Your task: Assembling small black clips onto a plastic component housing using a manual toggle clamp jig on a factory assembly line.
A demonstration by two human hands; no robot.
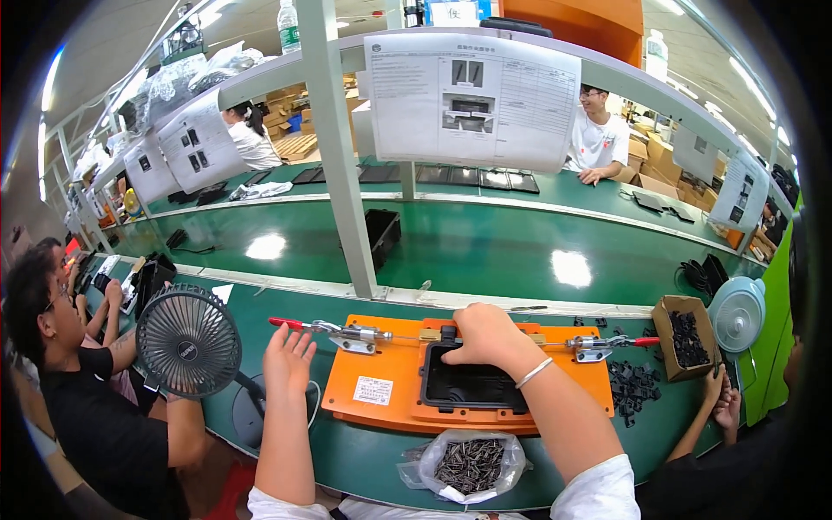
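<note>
An orange jig (354,393) lies on the green bench, with a black rectangular plastic housing (472,390) seated in its middle. My right hand (492,336) reaches over the housing's far edge, thumb and fingers closed on it; the fingertips are partly hidden. Beside that thumb a small black block (448,333) stands at the edge. My left hand (289,360) is raised by the jig's left side, fingers stretched and apart, just below the red handle (286,323) of the left toggle clamp (357,336). On the right sits another toggle clamp (591,347), its red handle pointing outward.
A bag of screws (472,464) lies near me. Loose black parts (634,386) and a cardboard box (666,325) are at right, a grey fan (189,342) at left. A metal post (340,156) rises behind the jig. People sit on both sides; a conveyor (485,247) runs beyond.
</note>
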